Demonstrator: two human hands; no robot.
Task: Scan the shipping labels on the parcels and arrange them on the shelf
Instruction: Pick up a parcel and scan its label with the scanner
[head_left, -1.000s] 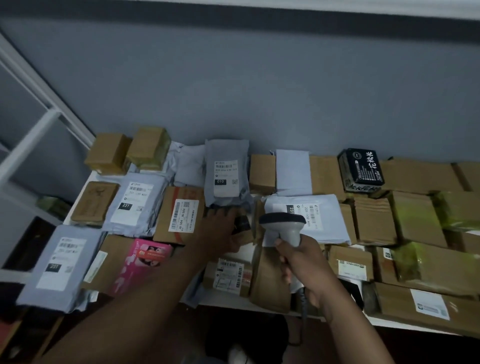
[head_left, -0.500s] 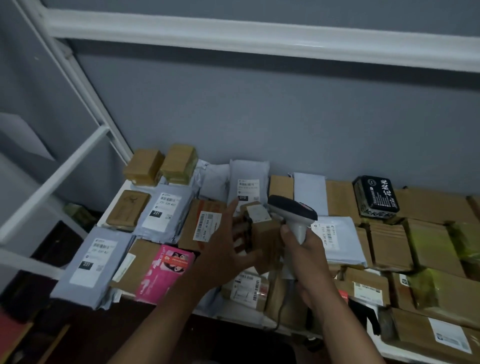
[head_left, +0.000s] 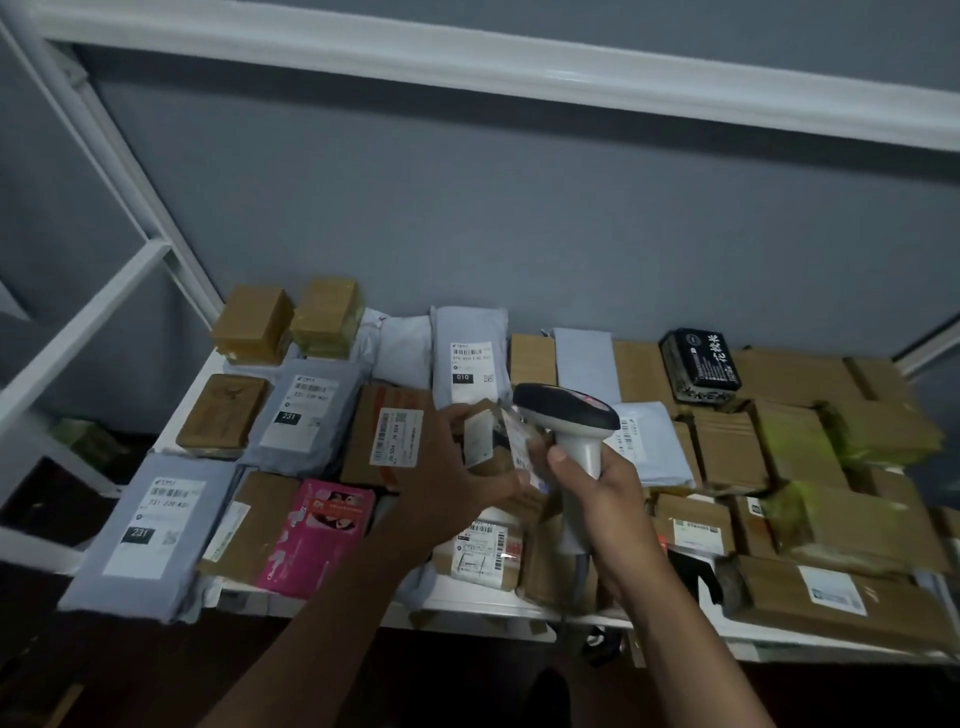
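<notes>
Shelf (head_left: 467, 603) mailers (head_left: 148, 525) labelled 231, 010.

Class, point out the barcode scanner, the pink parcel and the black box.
barcode scanner (head_left: 566, 410), head view, on its dark head.
pink parcel (head_left: 317, 540), head view, on its printed front.
black box (head_left: 700, 365), head view, on its top face.

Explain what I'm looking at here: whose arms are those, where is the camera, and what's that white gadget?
No machine here: a person wears a camera on the head, looking down at their own arms. The left hand grips a small cardboard box lifted above the others. The right hand grips a barcode scanner close beside the box's label. Below is a white shelf crowded with parcels: brown boxes, grey mailing bags, a pink packet and a black box.
</notes>
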